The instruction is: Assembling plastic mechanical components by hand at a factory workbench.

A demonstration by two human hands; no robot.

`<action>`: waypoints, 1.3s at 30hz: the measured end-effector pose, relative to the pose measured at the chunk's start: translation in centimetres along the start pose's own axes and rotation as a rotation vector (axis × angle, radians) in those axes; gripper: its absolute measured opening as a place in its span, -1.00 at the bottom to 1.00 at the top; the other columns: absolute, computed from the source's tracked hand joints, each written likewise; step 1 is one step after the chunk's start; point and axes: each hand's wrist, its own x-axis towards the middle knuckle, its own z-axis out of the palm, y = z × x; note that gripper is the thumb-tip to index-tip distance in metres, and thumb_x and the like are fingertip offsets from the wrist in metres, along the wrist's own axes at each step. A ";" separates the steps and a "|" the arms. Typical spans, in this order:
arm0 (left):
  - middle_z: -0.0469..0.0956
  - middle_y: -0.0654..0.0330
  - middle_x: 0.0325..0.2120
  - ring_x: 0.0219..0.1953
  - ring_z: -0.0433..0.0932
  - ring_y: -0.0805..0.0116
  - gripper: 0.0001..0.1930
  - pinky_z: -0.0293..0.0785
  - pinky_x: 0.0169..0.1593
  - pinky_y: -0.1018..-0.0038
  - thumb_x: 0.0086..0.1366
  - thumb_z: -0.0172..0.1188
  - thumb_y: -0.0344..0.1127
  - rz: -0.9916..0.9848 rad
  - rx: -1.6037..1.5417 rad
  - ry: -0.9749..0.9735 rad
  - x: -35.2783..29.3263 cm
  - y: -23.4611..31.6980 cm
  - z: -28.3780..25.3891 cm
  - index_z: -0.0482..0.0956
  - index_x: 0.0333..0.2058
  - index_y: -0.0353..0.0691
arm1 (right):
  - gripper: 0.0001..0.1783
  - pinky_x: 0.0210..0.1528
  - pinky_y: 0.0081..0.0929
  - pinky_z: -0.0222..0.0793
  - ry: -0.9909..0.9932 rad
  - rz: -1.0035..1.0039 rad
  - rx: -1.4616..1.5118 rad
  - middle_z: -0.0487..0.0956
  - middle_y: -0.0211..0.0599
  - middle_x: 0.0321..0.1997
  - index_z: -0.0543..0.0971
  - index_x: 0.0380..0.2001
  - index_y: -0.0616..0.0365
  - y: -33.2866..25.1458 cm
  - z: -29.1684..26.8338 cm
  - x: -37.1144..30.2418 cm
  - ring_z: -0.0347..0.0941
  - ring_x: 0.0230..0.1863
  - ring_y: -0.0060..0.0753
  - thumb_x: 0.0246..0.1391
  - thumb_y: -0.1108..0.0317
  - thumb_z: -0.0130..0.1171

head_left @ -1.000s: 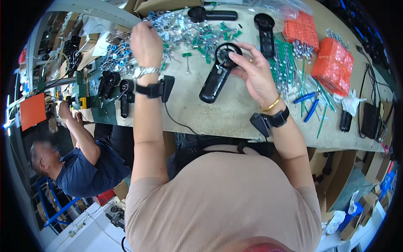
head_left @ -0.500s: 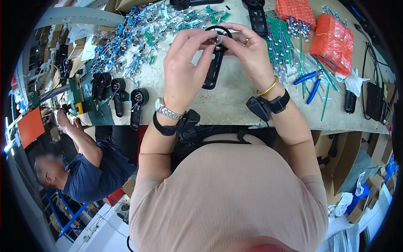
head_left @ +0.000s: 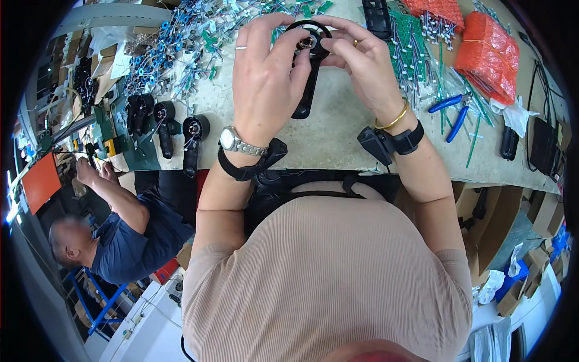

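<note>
Before me is a black handheld-fan housing (head_left: 306,93) with a round ring head at the far end and its handle toward me. Inside the ring sits a small round motor part with copper windings (head_left: 307,43). My left hand (head_left: 265,75) is closed, its thumb and index finger at the motor part; its other fingers lie along the ring's left side. With its thumb on the inner edge and its fingers behind, my right hand (head_left: 365,63) grips the ring's right side. The right fingertips are partly hidden behind the ring.
Similar black fan housings (head_left: 194,136) stand near the left table edge. Loose wired parts (head_left: 181,54) and green circuit boards (head_left: 407,45) cover the far side. Blue-handled cutters (head_left: 458,123) and red bubble-wrapped bundles (head_left: 488,60) lie to the right. A co-worker (head_left: 132,229) sits at left.
Both hands and the fan housing have shifted slightly farther away on the view. The motor part, earlier pinched between both hands' fingertips, now lies within the ring; the left hand has turned over it.
</note>
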 end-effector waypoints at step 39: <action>0.59 0.12 -0.35 -0.44 0.63 0.27 -0.87 0.54 -0.36 0.41 0.17 0.37 -0.43 -0.472 -0.272 -0.023 -1.9 0.8 0.2 0.63 -0.33 -0.32 | -0.62 -0.18 -0.62 0.56 0.171 0.071 0.017 0.64 -0.37 -0.12 0.49 0.10 0.22 -1.9 1.1 0.3 0.59 -0.19 -0.59 0.22 0.48 0.24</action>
